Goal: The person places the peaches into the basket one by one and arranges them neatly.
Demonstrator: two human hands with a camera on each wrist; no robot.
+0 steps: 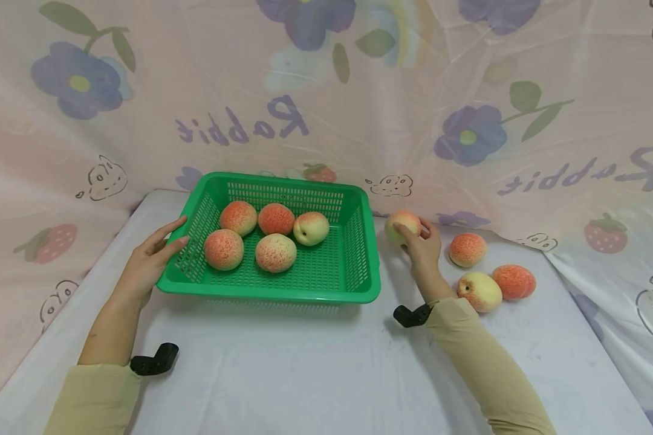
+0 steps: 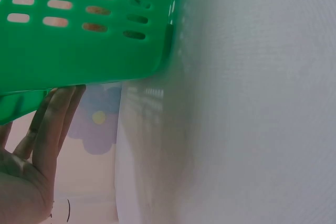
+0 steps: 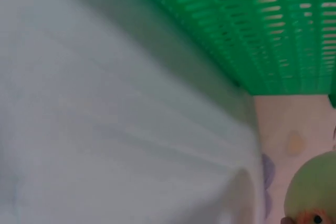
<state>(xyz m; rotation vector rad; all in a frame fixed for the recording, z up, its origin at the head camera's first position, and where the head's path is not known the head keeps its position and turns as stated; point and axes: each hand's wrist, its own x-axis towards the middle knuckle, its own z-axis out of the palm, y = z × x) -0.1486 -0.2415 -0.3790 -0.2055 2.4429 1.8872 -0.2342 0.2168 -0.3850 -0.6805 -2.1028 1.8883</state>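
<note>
A green basket (image 1: 272, 296) holds several peaches, among them a pale one (image 1: 276, 253) and a yellow one (image 1: 311, 229). My left hand (image 1: 144, 266) touches the basket's left rim with fairly straight fingers; in the left wrist view the fingers of that hand (image 2: 39, 150) rest against the green wall (image 2: 79, 61). Just right of the basket, my right hand (image 1: 425, 251) grips a yellow-pink peach (image 1: 402, 226). The right wrist view shows part of this peach (image 3: 315, 187) at its lower right corner, beside the basket's slotted side (image 3: 262, 35).
Right of my right hand lie an orange-red peach (image 1: 467, 249), a redder one (image 1: 514, 281) and a yellow one (image 1: 481, 292), near my right sleeve. A white cloth covers the table (image 1: 283, 368). A patterned curtain (image 1: 359, 90) hangs behind the basket.
</note>
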